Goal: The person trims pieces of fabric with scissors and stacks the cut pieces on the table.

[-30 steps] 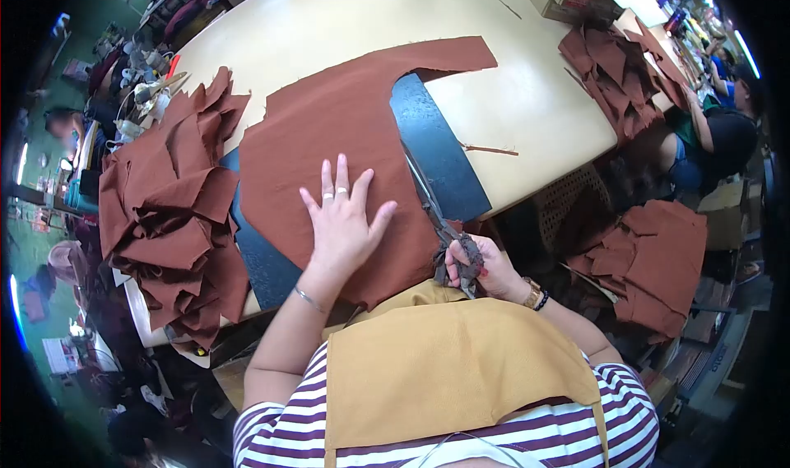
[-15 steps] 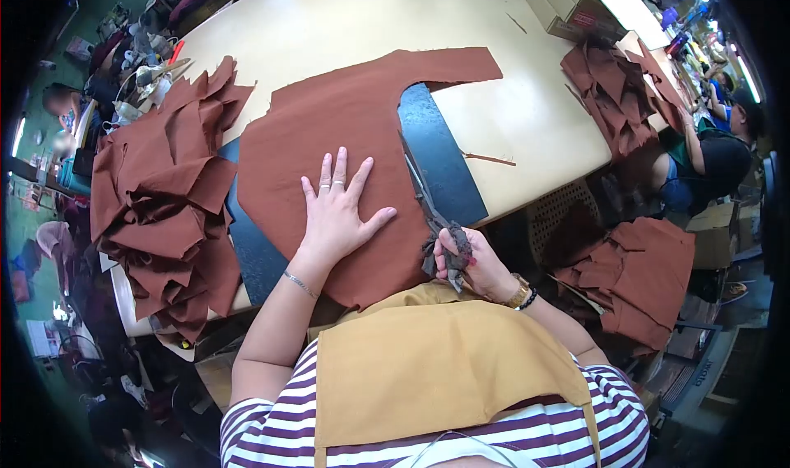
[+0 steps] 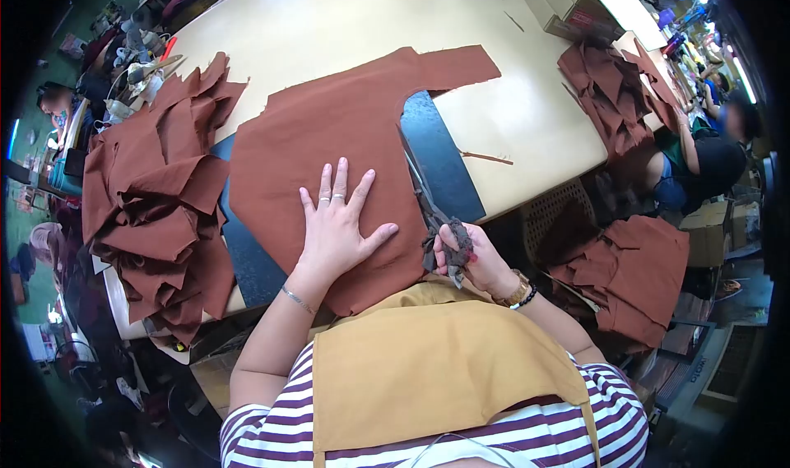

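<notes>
Head camera: a pale table (image 3: 535,122) stands in a crowded room, a heap of brown cloth (image 3: 156,209) on its left. My left hand (image 3: 337,221) is spread flat on a brown panel (image 3: 329,122), which lies beneath it over a dark blue board (image 3: 453,168). My right hand (image 3: 484,262) is curled round the wrapped handles of scissors (image 3: 427,202), at the panel's right edge. How far the blades are parted I can't tell, and my fingers hide part of the handles.
</notes>
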`<state>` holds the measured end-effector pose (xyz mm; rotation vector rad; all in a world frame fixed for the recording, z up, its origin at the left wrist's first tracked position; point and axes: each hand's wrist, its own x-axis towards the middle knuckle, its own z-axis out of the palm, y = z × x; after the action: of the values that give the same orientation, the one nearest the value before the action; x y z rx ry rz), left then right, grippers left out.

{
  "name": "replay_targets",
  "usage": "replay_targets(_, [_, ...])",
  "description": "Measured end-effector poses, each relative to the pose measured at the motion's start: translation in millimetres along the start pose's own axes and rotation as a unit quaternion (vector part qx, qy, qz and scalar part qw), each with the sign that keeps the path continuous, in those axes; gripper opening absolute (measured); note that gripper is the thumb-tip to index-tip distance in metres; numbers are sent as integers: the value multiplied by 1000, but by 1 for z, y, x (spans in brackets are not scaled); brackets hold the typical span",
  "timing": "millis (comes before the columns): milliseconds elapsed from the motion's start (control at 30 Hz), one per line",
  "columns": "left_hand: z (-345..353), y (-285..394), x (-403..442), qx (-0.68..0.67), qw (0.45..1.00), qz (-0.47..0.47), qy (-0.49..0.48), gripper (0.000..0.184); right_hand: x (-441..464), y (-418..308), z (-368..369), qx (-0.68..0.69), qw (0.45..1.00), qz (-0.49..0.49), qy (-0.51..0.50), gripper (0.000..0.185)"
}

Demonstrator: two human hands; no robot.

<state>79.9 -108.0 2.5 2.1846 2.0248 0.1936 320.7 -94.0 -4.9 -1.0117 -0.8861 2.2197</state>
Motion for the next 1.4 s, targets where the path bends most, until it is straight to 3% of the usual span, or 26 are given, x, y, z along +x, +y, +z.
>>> replay_targets(567, [-2,6,-15,-9,1000,-2,-18,86,2,0,0,-21,999,-12,25,23])
replay_targets(667, [-9,5,-15,3,1000,15,6,78,-3,5,-4,-44,999,-20,18,21])
replay_targets(767, [-30,-9,10,-8,998,40,-39,68,-5,7,-9,-38,999,-26,6,17])
replay_targets(800, [-34,-15,22,-11,997,73,12,60,-4,8,-10,-38,999,-23,8,16])
replay_targets(900, [-31,-40,66,54,985,158,52,76,-5,7,-11,-47,998,-41,-5,20])
replay_targets(933, [-28,-49,77,49,986,156,11,87,-5,6,-10,-50,998,-35,0,22])
replay_targets(1133, [-9,-57,79,20,984,174,-14,94,-3,0,-11,-78,997,-13,23,33])
replay_targets(1400, [-3,-51,64,22,988,150,1,94,-1,5,-13,-60,998,-19,21,30])
